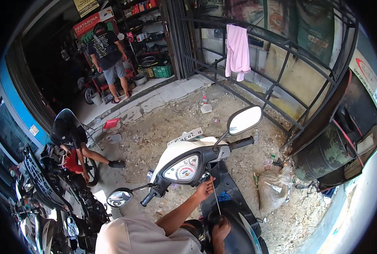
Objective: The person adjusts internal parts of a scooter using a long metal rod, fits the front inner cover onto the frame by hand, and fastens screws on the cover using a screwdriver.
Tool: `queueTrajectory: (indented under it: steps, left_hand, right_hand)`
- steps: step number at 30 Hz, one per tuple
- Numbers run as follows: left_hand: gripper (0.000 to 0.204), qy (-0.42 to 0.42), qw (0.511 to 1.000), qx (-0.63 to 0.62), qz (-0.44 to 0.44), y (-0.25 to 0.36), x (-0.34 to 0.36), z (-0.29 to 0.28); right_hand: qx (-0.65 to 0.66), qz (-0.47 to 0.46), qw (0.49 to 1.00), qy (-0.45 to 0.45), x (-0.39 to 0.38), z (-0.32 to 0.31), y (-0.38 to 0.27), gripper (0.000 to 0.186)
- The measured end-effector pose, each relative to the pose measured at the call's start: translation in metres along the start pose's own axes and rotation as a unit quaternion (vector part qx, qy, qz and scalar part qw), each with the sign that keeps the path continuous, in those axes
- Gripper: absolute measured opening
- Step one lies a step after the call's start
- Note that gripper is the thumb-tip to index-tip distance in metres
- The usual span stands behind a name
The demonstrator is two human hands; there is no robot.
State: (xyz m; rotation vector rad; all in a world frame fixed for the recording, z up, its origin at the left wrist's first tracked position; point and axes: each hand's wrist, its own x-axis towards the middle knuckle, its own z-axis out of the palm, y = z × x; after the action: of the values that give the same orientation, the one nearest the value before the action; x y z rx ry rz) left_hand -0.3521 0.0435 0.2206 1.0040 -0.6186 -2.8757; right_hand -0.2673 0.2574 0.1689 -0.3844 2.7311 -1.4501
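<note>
A white and black scooter (161, 163) stands in front of me, with its round-dialled instrument panel (185, 168) facing up. My left hand (205, 189) is closed just below the panel, its fingers pinched at the upper end of a long-shafted screwdriver (216, 198). The thin metal shaft slants down toward the seat. Over the black seat (235, 222), my right hand (221, 230) is closed around the dark lower end, which looks like the handle. What the tip touches is hidden by my left fingers. A blue cloth (223, 196) lies in the footwell between them.
A person crouches by parked motorcycles (65, 203) at the left; another stands in the open shop. At the right are a stuffed sack (275, 188), a worn drum (324, 158) and a black metal railing (277, 91) with a pink cloth (237, 51). Rough gravel surrounds the scooter.
</note>
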Motion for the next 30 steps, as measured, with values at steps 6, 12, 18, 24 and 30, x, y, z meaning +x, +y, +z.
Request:
queueTrajectory:
  steps: [6,12,18,24,30]
  left_hand:
    - [0.027,-0.118,0.987,0.022,-0.107,0.005,-0.015,-0.008]
    - [0.028,0.063,0.990,0.122,-0.017,-0.003,0.005,0.018]
    - [0.043,-0.034,0.996,0.065,-0.043,-0.019,-0.010,0.007]
    - [0.034,0.024,0.995,0.093,-0.027,-0.027,-0.009,-0.009]
    - [0.032,0.070,0.986,0.151,0.034,-0.010,-0.017,0.024]
  right_hand:
    - [0.321,0.263,0.896,-0.156,0.050,-0.054,-0.054,0.019]
    - [0.316,0.313,0.882,-0.156,0.057,-0.064,-0.063,0.019]
    - [0.188,0.180,0.965,-0.029,0.053,-0.053,-0.043,0.024]
    - [0.309,0.283,0.898,-0.134,0.028,-0.068,-0.096,0.022]
    - [-0.161,-0.106,0.980,0.057,0.036,-0.061,-0.093,0.012]
